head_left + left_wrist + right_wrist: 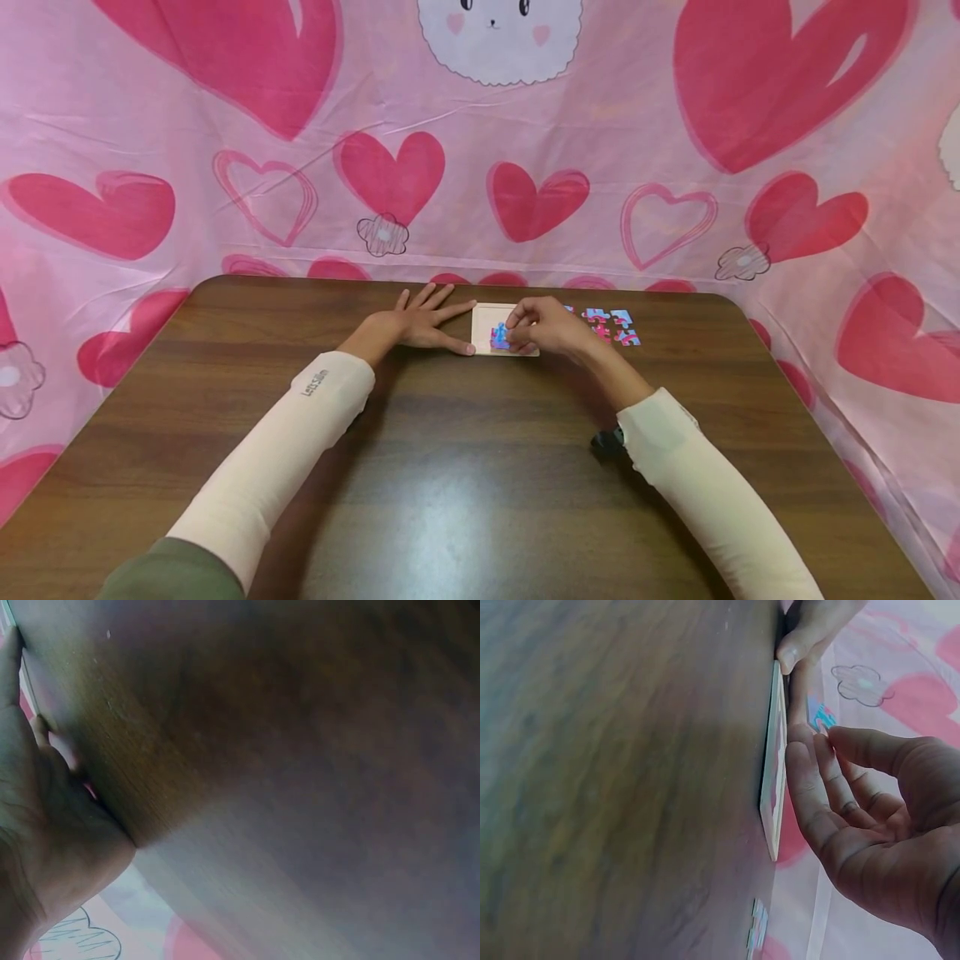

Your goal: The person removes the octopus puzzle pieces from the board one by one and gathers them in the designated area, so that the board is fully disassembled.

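My right hand (551, 325) pinches a blue and pink jigsaw piece (500, 335) between thumb and fingertips, over a small pale wooden puzzle tray (483, 315). From the right wrist view, the jigsaw piece (822, 716) shows at the tips of the right hand (885, 802), raised off the tray (772, 787). My left hand (426, 321) lies on the table with its fingers spread; thumb and index fingertips are at the tray's left corners. Only part of the left hand (45, 817) appears in the left wrist view, along the frame's left side.
Several loose jigsaw pieces (622, 318) lie right of the tray, some partly hidden behind my right hand. The brown wooden table (450, 467) ends at a pink heart-printed cloth (465, 117) just behind the tray. A black device (607, 444) sits under my right wrist.
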`<action>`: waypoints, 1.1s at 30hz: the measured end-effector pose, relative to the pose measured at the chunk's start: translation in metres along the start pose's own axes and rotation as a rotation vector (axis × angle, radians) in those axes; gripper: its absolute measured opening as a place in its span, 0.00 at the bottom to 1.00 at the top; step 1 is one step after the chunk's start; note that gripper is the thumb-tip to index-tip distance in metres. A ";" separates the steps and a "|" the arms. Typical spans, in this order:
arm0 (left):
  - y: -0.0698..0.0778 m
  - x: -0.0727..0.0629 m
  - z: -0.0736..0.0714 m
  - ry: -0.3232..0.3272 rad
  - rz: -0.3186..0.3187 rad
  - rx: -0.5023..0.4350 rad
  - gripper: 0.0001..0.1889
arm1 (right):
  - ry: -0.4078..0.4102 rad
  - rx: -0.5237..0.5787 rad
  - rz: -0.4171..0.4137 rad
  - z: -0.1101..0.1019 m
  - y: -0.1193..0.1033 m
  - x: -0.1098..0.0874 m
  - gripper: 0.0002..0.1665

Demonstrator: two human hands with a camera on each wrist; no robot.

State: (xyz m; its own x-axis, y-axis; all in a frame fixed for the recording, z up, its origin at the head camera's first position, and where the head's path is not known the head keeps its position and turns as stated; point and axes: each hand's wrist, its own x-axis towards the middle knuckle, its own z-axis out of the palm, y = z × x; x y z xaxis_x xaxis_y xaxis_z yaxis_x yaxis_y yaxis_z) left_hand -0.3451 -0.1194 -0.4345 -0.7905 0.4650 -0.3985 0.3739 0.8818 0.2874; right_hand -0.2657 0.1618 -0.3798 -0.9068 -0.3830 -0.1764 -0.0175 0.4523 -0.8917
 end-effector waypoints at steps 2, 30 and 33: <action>-0.001 0.000 0.001 0.001 0.000 -0.001 0.59 | -0.001 0.002 0.000 -0.001 0.002 -0.002 0.09; -0.001 -0.002 0.000 0.006 0.011 -0.009 0.60 | 0.010 0.000 0.035 -0.027 0.022 -0.030 0.13; -0.002 -0.002 0.000 0.009 0.012 -0.002 0.60 | 0.007 -0.019 0.045 -0.032 0.025 -0.035 0.14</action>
State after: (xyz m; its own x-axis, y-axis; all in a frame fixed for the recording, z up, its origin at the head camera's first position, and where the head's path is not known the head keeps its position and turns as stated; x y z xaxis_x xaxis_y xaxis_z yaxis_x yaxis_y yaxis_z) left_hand -0.3441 -0.1216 -0.4343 -0.7904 0.4752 -0.3867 0.3828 0.8758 0.2940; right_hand -0.2478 0.2121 -0.3831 -0.9098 -0.3562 -0.2131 0.0155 0.4839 -0.8750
